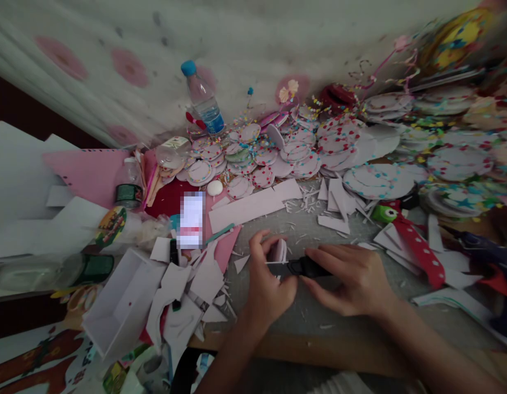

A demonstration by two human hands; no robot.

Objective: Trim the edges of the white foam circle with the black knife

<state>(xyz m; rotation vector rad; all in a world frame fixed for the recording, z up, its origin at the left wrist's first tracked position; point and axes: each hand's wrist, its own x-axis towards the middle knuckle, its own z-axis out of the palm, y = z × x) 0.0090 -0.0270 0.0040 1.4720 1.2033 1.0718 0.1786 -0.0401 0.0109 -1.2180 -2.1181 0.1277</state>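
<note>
- The wooden table edge [331, 353] runs below both hands, on the person's near side.
- The left hand [267, 284] is curled, its fingers and thumb holding a small white piece [280, 250] between them.
- The right hand [355, 276] grips a black-handled tool [316, 266], fingers over the top and thumb underneath; the tool's flat grey end reaches into the left hand, just beside the white piece. Whether the two touch cannot be told.
- Around both hands lies the grey tabletop [306, 314], strewn with thin white slivers.
- Left of the left hand are white cut scraps [208, 276] in a loose heap, with an open white box [126, 301] farther out.
- Right of the right hand lies a red ribbon with white spots [419, 246], near more white offcuts.
- Beyond the left hand is a long white strip [253, 208]; to its left is a phone [191, 220], its screen blurred out.
- Farther beyond the hands, bead-dotted white discs [337, 145] stand in stacks.
- Behind these, a blue-capped bottle [204, 104] leans before a pink-spotted cloth [89, 27].
</note>
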